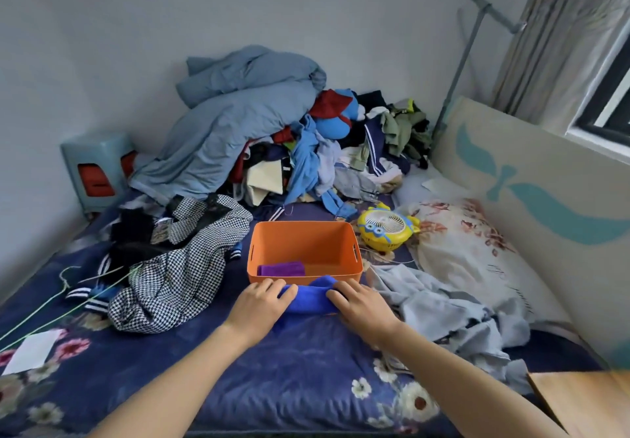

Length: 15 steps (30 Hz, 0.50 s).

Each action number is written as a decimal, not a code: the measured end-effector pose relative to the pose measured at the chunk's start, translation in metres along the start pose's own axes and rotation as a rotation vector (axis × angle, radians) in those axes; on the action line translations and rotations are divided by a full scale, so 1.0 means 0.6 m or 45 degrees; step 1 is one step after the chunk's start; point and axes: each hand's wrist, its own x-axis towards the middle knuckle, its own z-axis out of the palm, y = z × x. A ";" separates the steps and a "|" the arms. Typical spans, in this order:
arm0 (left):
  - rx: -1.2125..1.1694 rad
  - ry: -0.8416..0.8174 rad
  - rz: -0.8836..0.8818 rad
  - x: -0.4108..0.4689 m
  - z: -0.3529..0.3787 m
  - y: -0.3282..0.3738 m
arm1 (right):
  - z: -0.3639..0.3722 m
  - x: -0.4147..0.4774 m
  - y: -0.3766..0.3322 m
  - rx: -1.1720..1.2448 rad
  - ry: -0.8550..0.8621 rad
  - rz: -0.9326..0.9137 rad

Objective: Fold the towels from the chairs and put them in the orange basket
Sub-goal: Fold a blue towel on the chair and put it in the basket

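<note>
Over the bed: navy floral sheet [306,369] fills most of my feed, everything sits on it.
Clothes pile [238,130]: big messy heap at the far end, behind the basket.
Orange basket [306,243]: mid-bed, upright, just past both hands.
Yellow fan [387,227]: just beside the basket's right wall.
Left hand [260,304]: fingers curled over the blue towel [308,297], left end.
Right hand [361,308]: fingers curled onto its right end.
Blue towel: bunched between the 2 hands, up against the basket's near wall.
Purple towel [281,268]: folded, lying in the basket's near-left corner.
</note>
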 end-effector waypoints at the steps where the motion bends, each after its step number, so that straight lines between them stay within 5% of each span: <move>1: 0.000 0.000 -0.013 0.018 0.008 -0.006 | 0.010 0.011 0.020 0.026 -0.006 0.001; 15: -0.032 -0.047 -0.079 0.184 0.166 -0.188 | 0.197 0.189 0.161 0.159 -0.087 0.104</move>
